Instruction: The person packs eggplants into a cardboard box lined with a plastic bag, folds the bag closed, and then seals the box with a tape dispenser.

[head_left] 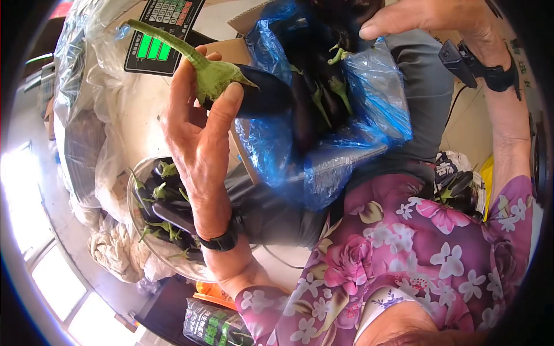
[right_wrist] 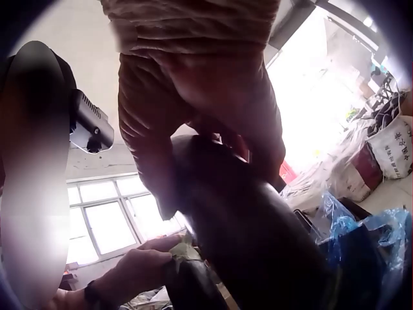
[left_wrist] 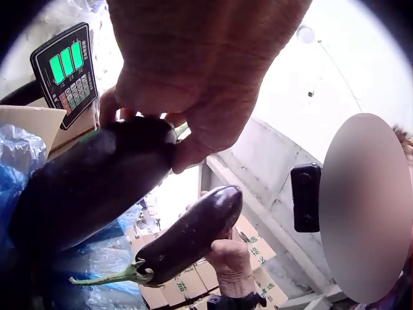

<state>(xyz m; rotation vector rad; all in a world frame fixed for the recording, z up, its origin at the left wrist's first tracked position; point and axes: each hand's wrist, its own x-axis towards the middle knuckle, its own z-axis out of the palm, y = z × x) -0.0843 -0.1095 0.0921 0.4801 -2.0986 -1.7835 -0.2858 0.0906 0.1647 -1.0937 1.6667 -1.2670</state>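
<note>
Glossy skins, crinkled film on my feed
Both the eggplant [head_left: 262, 95] and the second eggplant [left_wrist: 193, 236] look smooth and glossy, caps matt green; the blue bag [head_left: 375, 121] is thin, shiny creased plastic, the box [head_left: 229, 52] dull cardboard, the sleeve [head_left: 404, 248] printed cloth.

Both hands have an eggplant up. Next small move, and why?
Probably lower the left hand and set its eggplant into the clear bag beside that wrist. That bag already holds several eggplants. The fingers grip this one at its green cap, lifted clear of the blue bag. The right hand is busy with a second eggplant.
</note>
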